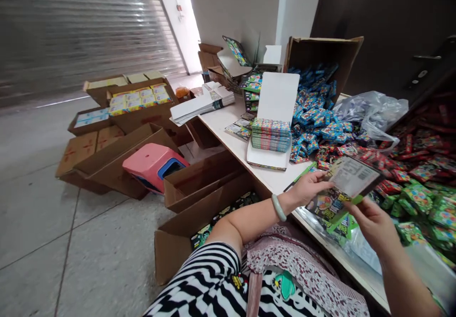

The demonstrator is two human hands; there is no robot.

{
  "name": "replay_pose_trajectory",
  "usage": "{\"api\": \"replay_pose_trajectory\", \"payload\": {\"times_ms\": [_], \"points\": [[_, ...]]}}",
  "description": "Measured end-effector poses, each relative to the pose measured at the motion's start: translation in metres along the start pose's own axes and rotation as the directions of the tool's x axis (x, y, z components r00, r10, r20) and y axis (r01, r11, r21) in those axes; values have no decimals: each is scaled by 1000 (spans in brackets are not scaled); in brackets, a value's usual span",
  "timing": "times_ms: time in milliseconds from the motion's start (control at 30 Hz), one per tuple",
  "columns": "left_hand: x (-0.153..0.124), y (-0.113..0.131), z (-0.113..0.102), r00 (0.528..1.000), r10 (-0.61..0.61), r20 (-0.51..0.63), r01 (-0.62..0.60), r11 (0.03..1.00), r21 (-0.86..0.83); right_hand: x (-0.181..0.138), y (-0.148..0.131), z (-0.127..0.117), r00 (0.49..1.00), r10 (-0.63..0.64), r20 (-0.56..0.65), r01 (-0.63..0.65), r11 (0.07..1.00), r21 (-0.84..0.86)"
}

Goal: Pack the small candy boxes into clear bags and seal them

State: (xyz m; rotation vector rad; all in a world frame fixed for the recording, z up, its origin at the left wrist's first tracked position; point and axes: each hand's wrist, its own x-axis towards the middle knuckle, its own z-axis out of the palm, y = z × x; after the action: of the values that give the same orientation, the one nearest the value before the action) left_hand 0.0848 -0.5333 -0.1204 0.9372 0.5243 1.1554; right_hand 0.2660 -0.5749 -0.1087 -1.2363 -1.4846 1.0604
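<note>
Dark printed packet held in the air over the near edge of a white counter, between a person's two hands. Its pale face, with a barcode, is turned up and tilted; its long axis appears to run obliquely, from lower left to upper right. The left hand has its fingers closed on the packet's left side, so that the packet extends to their right. The right hand pinches the lower edge with thumb and fingers, the packet lying above and to the left of them. Neither hand is nearer, since both touch it; the grip of the fingers behind it is hidden. Just below are green-edged packets. Beyond the right hand lie heaped green sachets and red sachets; farther back, blue sachets spill from a carton beside a clear plastic bag. To the left of these, an open box with raised white lid holds stacked sachets. On the floor, left of the counter, a pink stool stands among open cardboard boxes.
</note>
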Motion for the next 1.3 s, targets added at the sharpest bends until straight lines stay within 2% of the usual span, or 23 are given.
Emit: {"api": "replay_pose_trajectory", "payload": {"times_ms": [67,100,200,267,400,467,600,633,700,767,867,967,1067,1200,1300], "points": [[-2,-1,2,992,-122,18,123,982,-143,-4,4,4,996,61,-65,-57,997,61],[-1,-1,2,989,-149,5,148,973,-179,-6,3,4,992,101,-75,-95,992,84],[3,-3,1,990,-104,-93,87,981,-171,-12,-1,6,965,257,-45,-248,957,150],[6,-8,0,991,-87,-99,74,988,-136,-16,0,7,946,322,-32,-309,929,202],[6,-22,0,990,-118,-81,107,985,-134,-26,11,5,945,312,-104,-278,926,254],[5,-27,-2,991,-133,-34,129,986,-103,-34,20,2,943,319,-96,-288,925,248],[3,-29,-11,972,-149,181,143,989,46,-55,36,-8,939,342,43,-341,906,250],[3,-29,-13,961,-147,233,131,988,85,-59,37,-12,945,324,44,-324,914,243],[2,-31,-15,943,-136,305,92,984,153,-62,35,-21,969,240,-52,-225,952,206],[0,-33,-14,927,-128,352,55,976,210,-61,29,-29,970,118,-211,-90,986,139],[-4,-37,-9,903,-135,407,26,965,261,-55,23,-31,929,18,-369,11,997,77],[-8,-39,-7,889,-150,434,24,959,282,-51,30,-23,890,29,-455,27,993,116],[-11,-41,-11,900,-152,408,-2,936,353,-50,42,-16,896,52,-440,2,993,122],[-10,-42,-12,975,-5,220,-115,843,526,-46,42,-18,957,66,-284,-66,998,9],[-4,-42,-5,991,68,116,-121,821,558,-37,37,-24,968,53,-244,-65,997,-40]]}}
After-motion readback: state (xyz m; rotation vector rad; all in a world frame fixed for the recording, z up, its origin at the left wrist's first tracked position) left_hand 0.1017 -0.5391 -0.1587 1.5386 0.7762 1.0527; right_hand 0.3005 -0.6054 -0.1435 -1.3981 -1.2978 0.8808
